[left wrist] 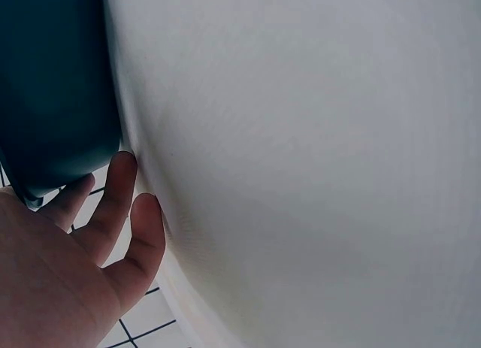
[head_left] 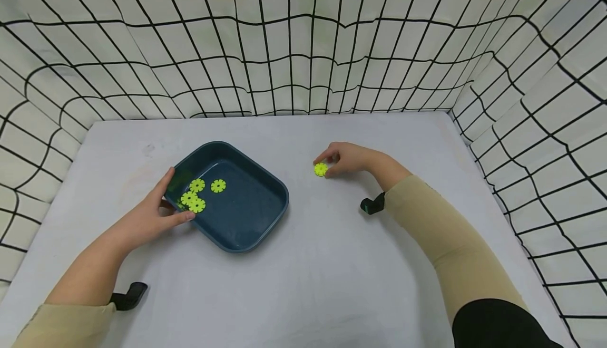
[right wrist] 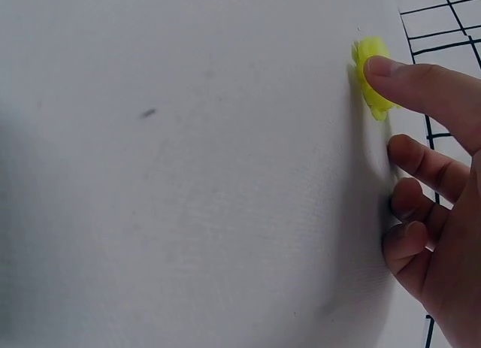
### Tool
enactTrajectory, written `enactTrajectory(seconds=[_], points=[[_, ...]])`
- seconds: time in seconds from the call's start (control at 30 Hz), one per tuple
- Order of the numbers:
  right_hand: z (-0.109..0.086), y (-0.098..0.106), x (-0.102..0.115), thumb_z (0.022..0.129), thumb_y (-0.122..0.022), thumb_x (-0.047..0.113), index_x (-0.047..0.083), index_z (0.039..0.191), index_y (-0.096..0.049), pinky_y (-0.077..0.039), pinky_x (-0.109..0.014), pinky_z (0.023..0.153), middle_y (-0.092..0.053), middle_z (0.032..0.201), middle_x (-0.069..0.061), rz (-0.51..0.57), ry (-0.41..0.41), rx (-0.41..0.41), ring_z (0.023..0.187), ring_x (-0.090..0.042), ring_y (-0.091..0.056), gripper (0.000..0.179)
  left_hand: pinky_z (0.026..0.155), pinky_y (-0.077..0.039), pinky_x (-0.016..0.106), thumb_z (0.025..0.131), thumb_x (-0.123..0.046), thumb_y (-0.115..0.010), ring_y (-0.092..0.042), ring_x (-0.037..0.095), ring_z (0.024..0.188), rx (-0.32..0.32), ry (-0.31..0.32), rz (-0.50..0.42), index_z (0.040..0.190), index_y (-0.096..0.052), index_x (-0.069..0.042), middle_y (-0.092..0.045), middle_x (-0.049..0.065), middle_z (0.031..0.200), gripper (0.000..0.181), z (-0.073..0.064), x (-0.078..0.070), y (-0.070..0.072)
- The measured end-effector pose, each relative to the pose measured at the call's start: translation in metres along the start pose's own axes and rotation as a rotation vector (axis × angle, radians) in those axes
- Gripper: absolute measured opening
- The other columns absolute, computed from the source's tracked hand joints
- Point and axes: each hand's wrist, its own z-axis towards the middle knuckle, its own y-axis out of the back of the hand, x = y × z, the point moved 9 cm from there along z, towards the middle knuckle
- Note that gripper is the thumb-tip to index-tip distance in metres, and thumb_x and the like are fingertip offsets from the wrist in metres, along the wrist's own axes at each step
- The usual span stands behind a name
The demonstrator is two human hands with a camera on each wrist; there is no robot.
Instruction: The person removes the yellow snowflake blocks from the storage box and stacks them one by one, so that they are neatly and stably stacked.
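Right-hand grip (head_left: 350, 158) held a yellow-green notched disc (head_left: 321, 169), narrow; left-hand grip (head_left: 152, 213) held a blue tray (head_left: 246, 211) by its left corner.

Right thumb and index finger pinched the disc to the right of the tray, well apart from it, in the far half of the white counter (head_left: 308, 290); whether the disc touched the counter could not be told. Left thumb lay at the near-left rim and the index finger at the far-left rim, spanning the corner. Four similar discs (head_left: 218, 185) lay in the tray: three bunched toward the left corner, at least two overlapping, and one just to their right. Black mesh (head_left: 290, 55) stood beyond the far edge and along both sides. Tan sleeves (head_left: 441, 242) covered the forearms.
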Motion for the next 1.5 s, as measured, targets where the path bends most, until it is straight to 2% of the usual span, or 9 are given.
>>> enactTrajectory(seconds=[0.3, 0.57, 0.9, 1.23, 1.5], points=[[0.0029, -0.0017, -0.0009, 0.087, -0.078, 0.022, 0.028, 0.127, -0.07, -0.043, -0.034, 0.092, -0.056, 0.113, -0.002, 0.001, 0.002, 0.011, 0.109, -0.02, -0.047, 0.042, 0.085, -0.044, 0.053, 0.089, -0.049, -0.07, -0.049, 0.039, 0.11, 0.001, -0.009, 0.003, 0.157, 0.018, -0.02, -0.035, 0.031, 0.14, 0.115, -0.0007, -0.0026, 0.0005], [0.0024, -0.0027, -0.0025, 0.084, -0.08, 0.025, 0.032, 0.133, -0.066, -0.041, -0.035, 0.093, -0.054, 0.114, -0.001, 0.001, -0.007, 0.011, 0.11, -0.019, -0.047, 0.051, 0.084, -0.045, 0.054, 0.089, -0.048, -0.071, -0.049, 0.04, 0.11, -0.002, -0.003, 0.008, 0.157, 0.018, -0.019, -0.032, 0.032, 0.142, 0.115, -0.0004, -0.0008, -0.0004], [0.0039, -0.0041, -0.0004, 0.085, -0.08, 0.025, 0.031, 0.126, -0.07, -0.042, -0.035, 0.091, -0.054, 0.112, -0.002, -0.022, -0.007, -0.003, 0.109, -0.019, -0.047, 0.043, 0.084, -0.047, 0.054, 0.089, -0.048, -0.071, -0.052, 0.041, 0.109, -0.008, -0.006, 0.017, 0.157, 0.018, -0.018, -0.032, 0.034, 0.143, 0.116, -0.001, -0.0025, -0.0009], [0.0018, -0.0021, 0.0053, 0.086, -0.079, 0.023, 0.027, 0.127, -0.07, -0.042, -0.034, 0.089, -0.055, 0.107, -0.003, -0.067, 0.024, -0.018, 0.105, -0.019, -0.048, 0.042, 0.084, -0.046, 0.053, 0.09, -0.047, -0.07, -0.05, 0.041, 0.109, -0.004, -0.002, 0.01, 0.157, 0.018, -0.019, -0.035, 0.033, 0.139, 0.115, -0.0012, -0.003, -0.0007], [0.001, -0.003, 0.0036, 0.086, -0.079, 0.023, 0.028, 0.128, -0.069, -0.042, -0.035, 0.09, -0.055, 0.11, -0.002, -0.047, 0.001, -0.018, 0.107, -0.02, -0.047, 0.044, 0.084, -0.046, 0.053, 0.089, -0.048, -0.07, -0.05, 0.04, 0.109, 0.001, 0.002, 0.006, 0.157, 0.019, -0.02, -0.039, 0.032, 0.135, 0.115, -0.001, -0.0019, -0.0008]])
